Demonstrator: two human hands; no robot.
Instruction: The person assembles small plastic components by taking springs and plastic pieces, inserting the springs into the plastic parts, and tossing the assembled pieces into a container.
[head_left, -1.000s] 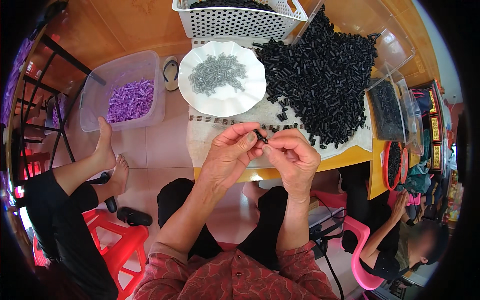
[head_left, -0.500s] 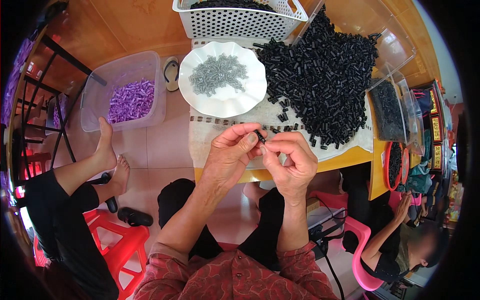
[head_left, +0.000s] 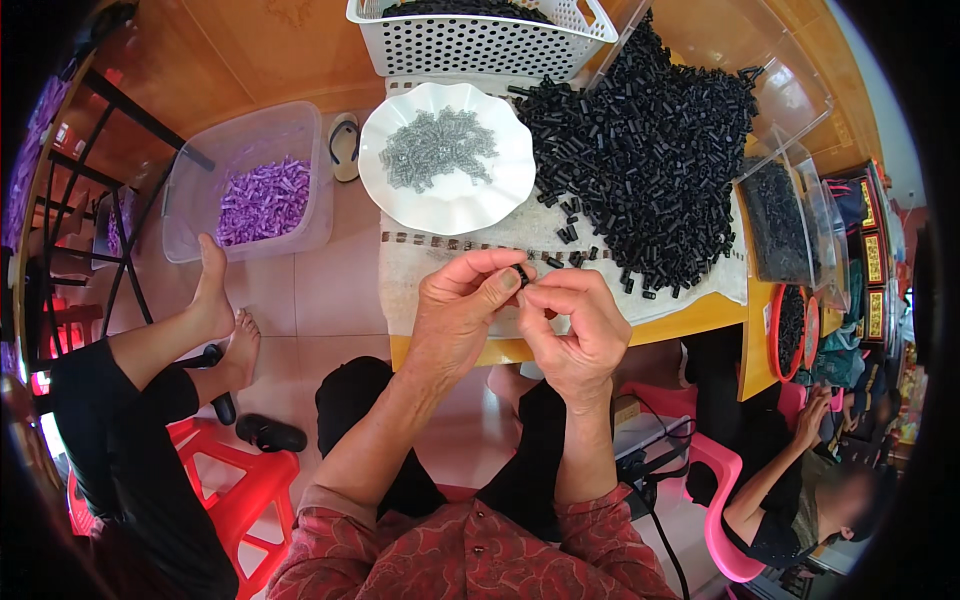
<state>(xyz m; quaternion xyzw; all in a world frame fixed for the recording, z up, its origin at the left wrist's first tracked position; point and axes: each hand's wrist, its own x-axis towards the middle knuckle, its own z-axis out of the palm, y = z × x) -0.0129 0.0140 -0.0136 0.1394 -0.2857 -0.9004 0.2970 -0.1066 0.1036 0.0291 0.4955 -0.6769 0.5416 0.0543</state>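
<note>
A small black ribbed cylinder (head_left: 522, 274) is pinched between the thumb and forefinger of my left hand (head_left: 462, 302). My right hand (head_left: 577, 322) meets it from the other side, its thumb and forefinger pressed together at the piece's lower end. Whether those right fingertips hold a separate tiny part cannot be made out. Beyond my hands, a large heap of similar black pieces (head_left: 650, 160) covers the right of the cloth (head_left: 405, 285). A white wavy-rimmed plate (head_left: 450, 212) to the left bears a pile of small clear parts (head_left: 435, 148).
A white perforated basket (head_left: 480, 48) of black pieces stands at the back. Clear bins (head_left: 780, 220) and a red-rimmed tray (head_left: 785, 330) are at right. Purple pieces (head_left: 262, 203) fill part of a floor tub. People sit on both sides; a red stool (head_left: 240, 490) is at left.
My right thumb and fingers have shifted slightly left and turned against the black cylinder, which my left hand has tilted a little. Everything else looks the same.
</note>
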